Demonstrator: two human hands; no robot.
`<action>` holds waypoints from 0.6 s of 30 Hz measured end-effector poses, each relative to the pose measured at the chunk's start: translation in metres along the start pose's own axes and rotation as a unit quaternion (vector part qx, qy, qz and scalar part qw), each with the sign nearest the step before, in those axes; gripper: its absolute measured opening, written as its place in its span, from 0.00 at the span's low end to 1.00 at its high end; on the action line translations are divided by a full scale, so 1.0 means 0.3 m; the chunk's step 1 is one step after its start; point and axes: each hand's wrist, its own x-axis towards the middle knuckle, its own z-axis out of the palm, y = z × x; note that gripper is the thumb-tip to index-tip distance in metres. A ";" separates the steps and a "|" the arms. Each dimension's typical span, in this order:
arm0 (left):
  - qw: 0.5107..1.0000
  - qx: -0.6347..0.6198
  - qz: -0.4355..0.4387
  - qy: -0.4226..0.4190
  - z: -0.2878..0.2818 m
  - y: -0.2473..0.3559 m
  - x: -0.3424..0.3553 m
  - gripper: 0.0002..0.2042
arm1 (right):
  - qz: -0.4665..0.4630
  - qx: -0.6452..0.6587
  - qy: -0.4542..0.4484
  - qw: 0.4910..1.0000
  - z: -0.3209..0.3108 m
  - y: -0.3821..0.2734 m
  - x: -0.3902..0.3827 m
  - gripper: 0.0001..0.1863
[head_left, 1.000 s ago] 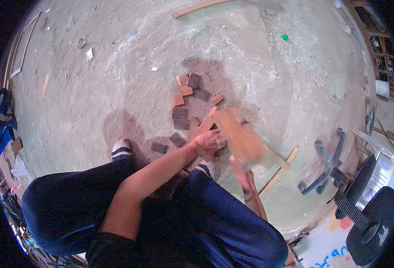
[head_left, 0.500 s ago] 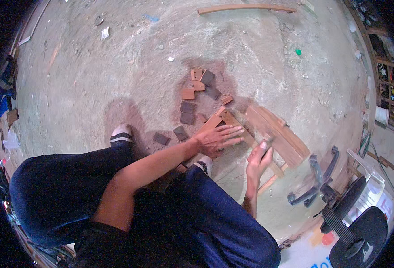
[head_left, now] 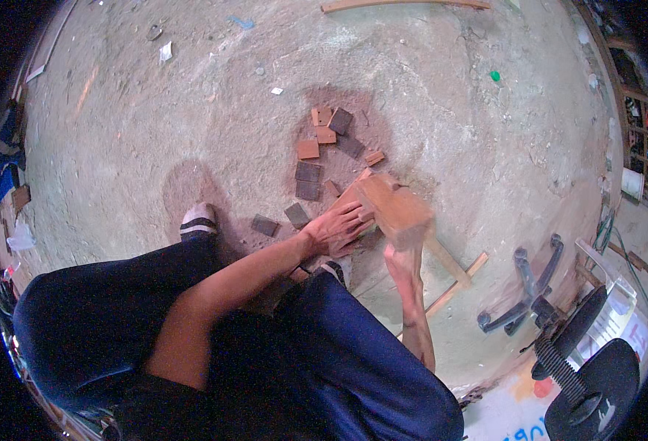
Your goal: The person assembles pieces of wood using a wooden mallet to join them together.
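Observation:
My left hand rests over one bar of a wooden frame, fingers bent across it near the joined corner. My right hand is closed below a blurred, thick wooden mallet, whose handle is hidden in the grip. The mallet's head covers the frame's corner from this view; whether they touch I cannot tell. A thin bar crosses the frame's lower right end. Beyond my left hand lie several small wood blocks, some reddish brown, some dark.
Another dark block lies near my left shoe. A long wooden strip lies at the far edge of the rough floor. An office chair lies to the right, by a white board. Shelving stands at far right.
The mallet has swung left with my right hand, from beside the frame to over its corner. My left hand's fingers, spread before, are now drawn in on the bar.

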 end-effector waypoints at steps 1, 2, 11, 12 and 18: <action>1.000 -0.003 -0.001 0.023 0.002 -0.001 -0.002 0.40 | 0.004 -0.026 -0.007 1.000 -0.006 -0.006 0.009 0.15; 0.997 0.000 -0.003 0.079 0.003 0.001 -0.005 0.40 | 0.002 -0.051 -0.011 0.999 -0.021 -0.016 0.026 0.15; 0.986 -0.054 0.000 0.157 0.006 0.003 -0.015 0.39 | 0.123 0.284 0.038 0.950 -0.247 -0.084 0.202 0.17; 0.988 -0.071 -0.002 0.138 0.008 0.000 -0.013 0.42 | 0.132 0.282 0.042 0.949 -0.248 -0.091 0.211 0.18; 0.981 -0.052 -0.001 0.188 0.016 0.009 -0.006 0.46 | 0.158 0.347 0.070 0.922 -0.252 -0.117 0.286 0.15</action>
